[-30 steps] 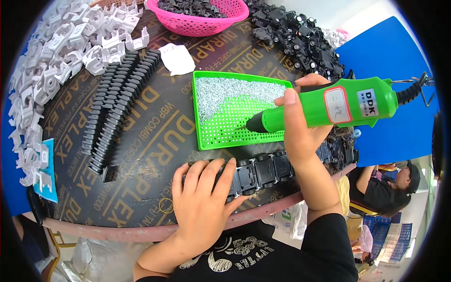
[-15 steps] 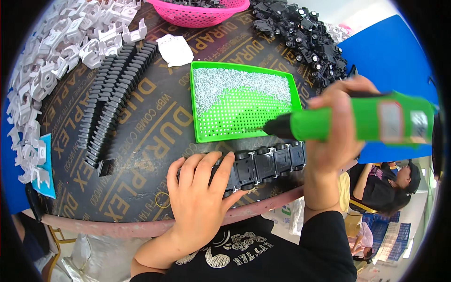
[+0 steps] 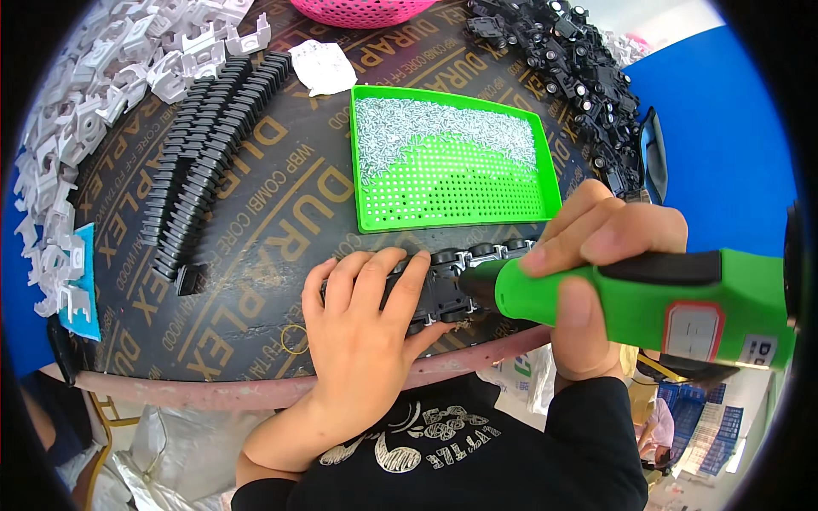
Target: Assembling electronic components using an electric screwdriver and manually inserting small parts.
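Observation:
A row of black toy car chassis [image 3: 445, 294] with small wheels lies along the table's near edge. Over its left end my left hand [image 3: 362, 341] is closed, the fingers on the far side and the thumb on the near side. A green and black electric screwdriver [image 3: 648, 315] is gripped in my right hand [image 3: 596, 255]. Its black nose is down at the row, just right of my left fingers; the tip and any screw are hidden. Beyond the row sits a green perforated tray [image 3: 494, 200], with small silver screws [image 3: 443, 123] heaped along its far side.
White plastic parts [image 3: 94, 102] pile up at the far left, beside a double row of black parts [image 3: 200, 153]. Black wheeled parts [image 3: 579, 77] are heaped at the far right. A pink basket [image 3: 366, 13] and a crumpled white paper [image 3: 322, 68] lie at the back.
My right hand has brought the screwdriver from the tray's near edge down to the chassis row. The left hand still holds the row. The view has shifted slightly.

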The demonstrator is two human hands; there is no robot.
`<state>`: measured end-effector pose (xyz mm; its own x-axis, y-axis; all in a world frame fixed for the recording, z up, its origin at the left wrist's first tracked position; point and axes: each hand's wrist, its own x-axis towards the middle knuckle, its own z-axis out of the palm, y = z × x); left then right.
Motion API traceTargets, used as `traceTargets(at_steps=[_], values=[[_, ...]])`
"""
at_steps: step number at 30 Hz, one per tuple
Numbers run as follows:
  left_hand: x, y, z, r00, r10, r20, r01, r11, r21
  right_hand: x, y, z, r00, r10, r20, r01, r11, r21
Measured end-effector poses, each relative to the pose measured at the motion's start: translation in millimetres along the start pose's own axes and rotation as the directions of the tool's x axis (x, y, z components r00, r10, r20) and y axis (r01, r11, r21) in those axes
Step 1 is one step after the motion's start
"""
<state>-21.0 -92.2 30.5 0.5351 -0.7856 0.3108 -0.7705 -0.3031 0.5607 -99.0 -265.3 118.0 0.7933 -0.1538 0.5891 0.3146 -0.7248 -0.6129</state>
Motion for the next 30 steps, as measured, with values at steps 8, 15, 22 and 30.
traceTargets(at_steps=[8, 15, 22, 30], values=[[-1.5, 0.5, 0.2, 1.0, -0.018, 0.009, 0.018, 0.999, 0.03, 6.8, 9.5, 9.5, 0.994, -0.056, 0.091, 0.041, 0.986, 0.163], [-1.3, -1.7, 0.8, 1.0, -0.011, -0.009, 0.011, 1.0, 0.022, -4.7, 5.2, 23.9, 0.969, 0.116, -0.219, -0.071, 0.977, 0.2], [-1.0, -0.8, 0.7, 1.0, -0.011, -0.013, 0.011, 0.999, -0.045, 0.5, 7.0, 4.1, 0.957, -0.112, -0.267, 0.153, 0.978, 0.141], [-0.5, 8.3, -11.9, 0.992, 0.005, -0.127, -0.015, 0.997, -0.082, -4.0, -10.6, 9.9, 0.91, -0.014, -0.415, 0.07, 0.99, 0.121]])
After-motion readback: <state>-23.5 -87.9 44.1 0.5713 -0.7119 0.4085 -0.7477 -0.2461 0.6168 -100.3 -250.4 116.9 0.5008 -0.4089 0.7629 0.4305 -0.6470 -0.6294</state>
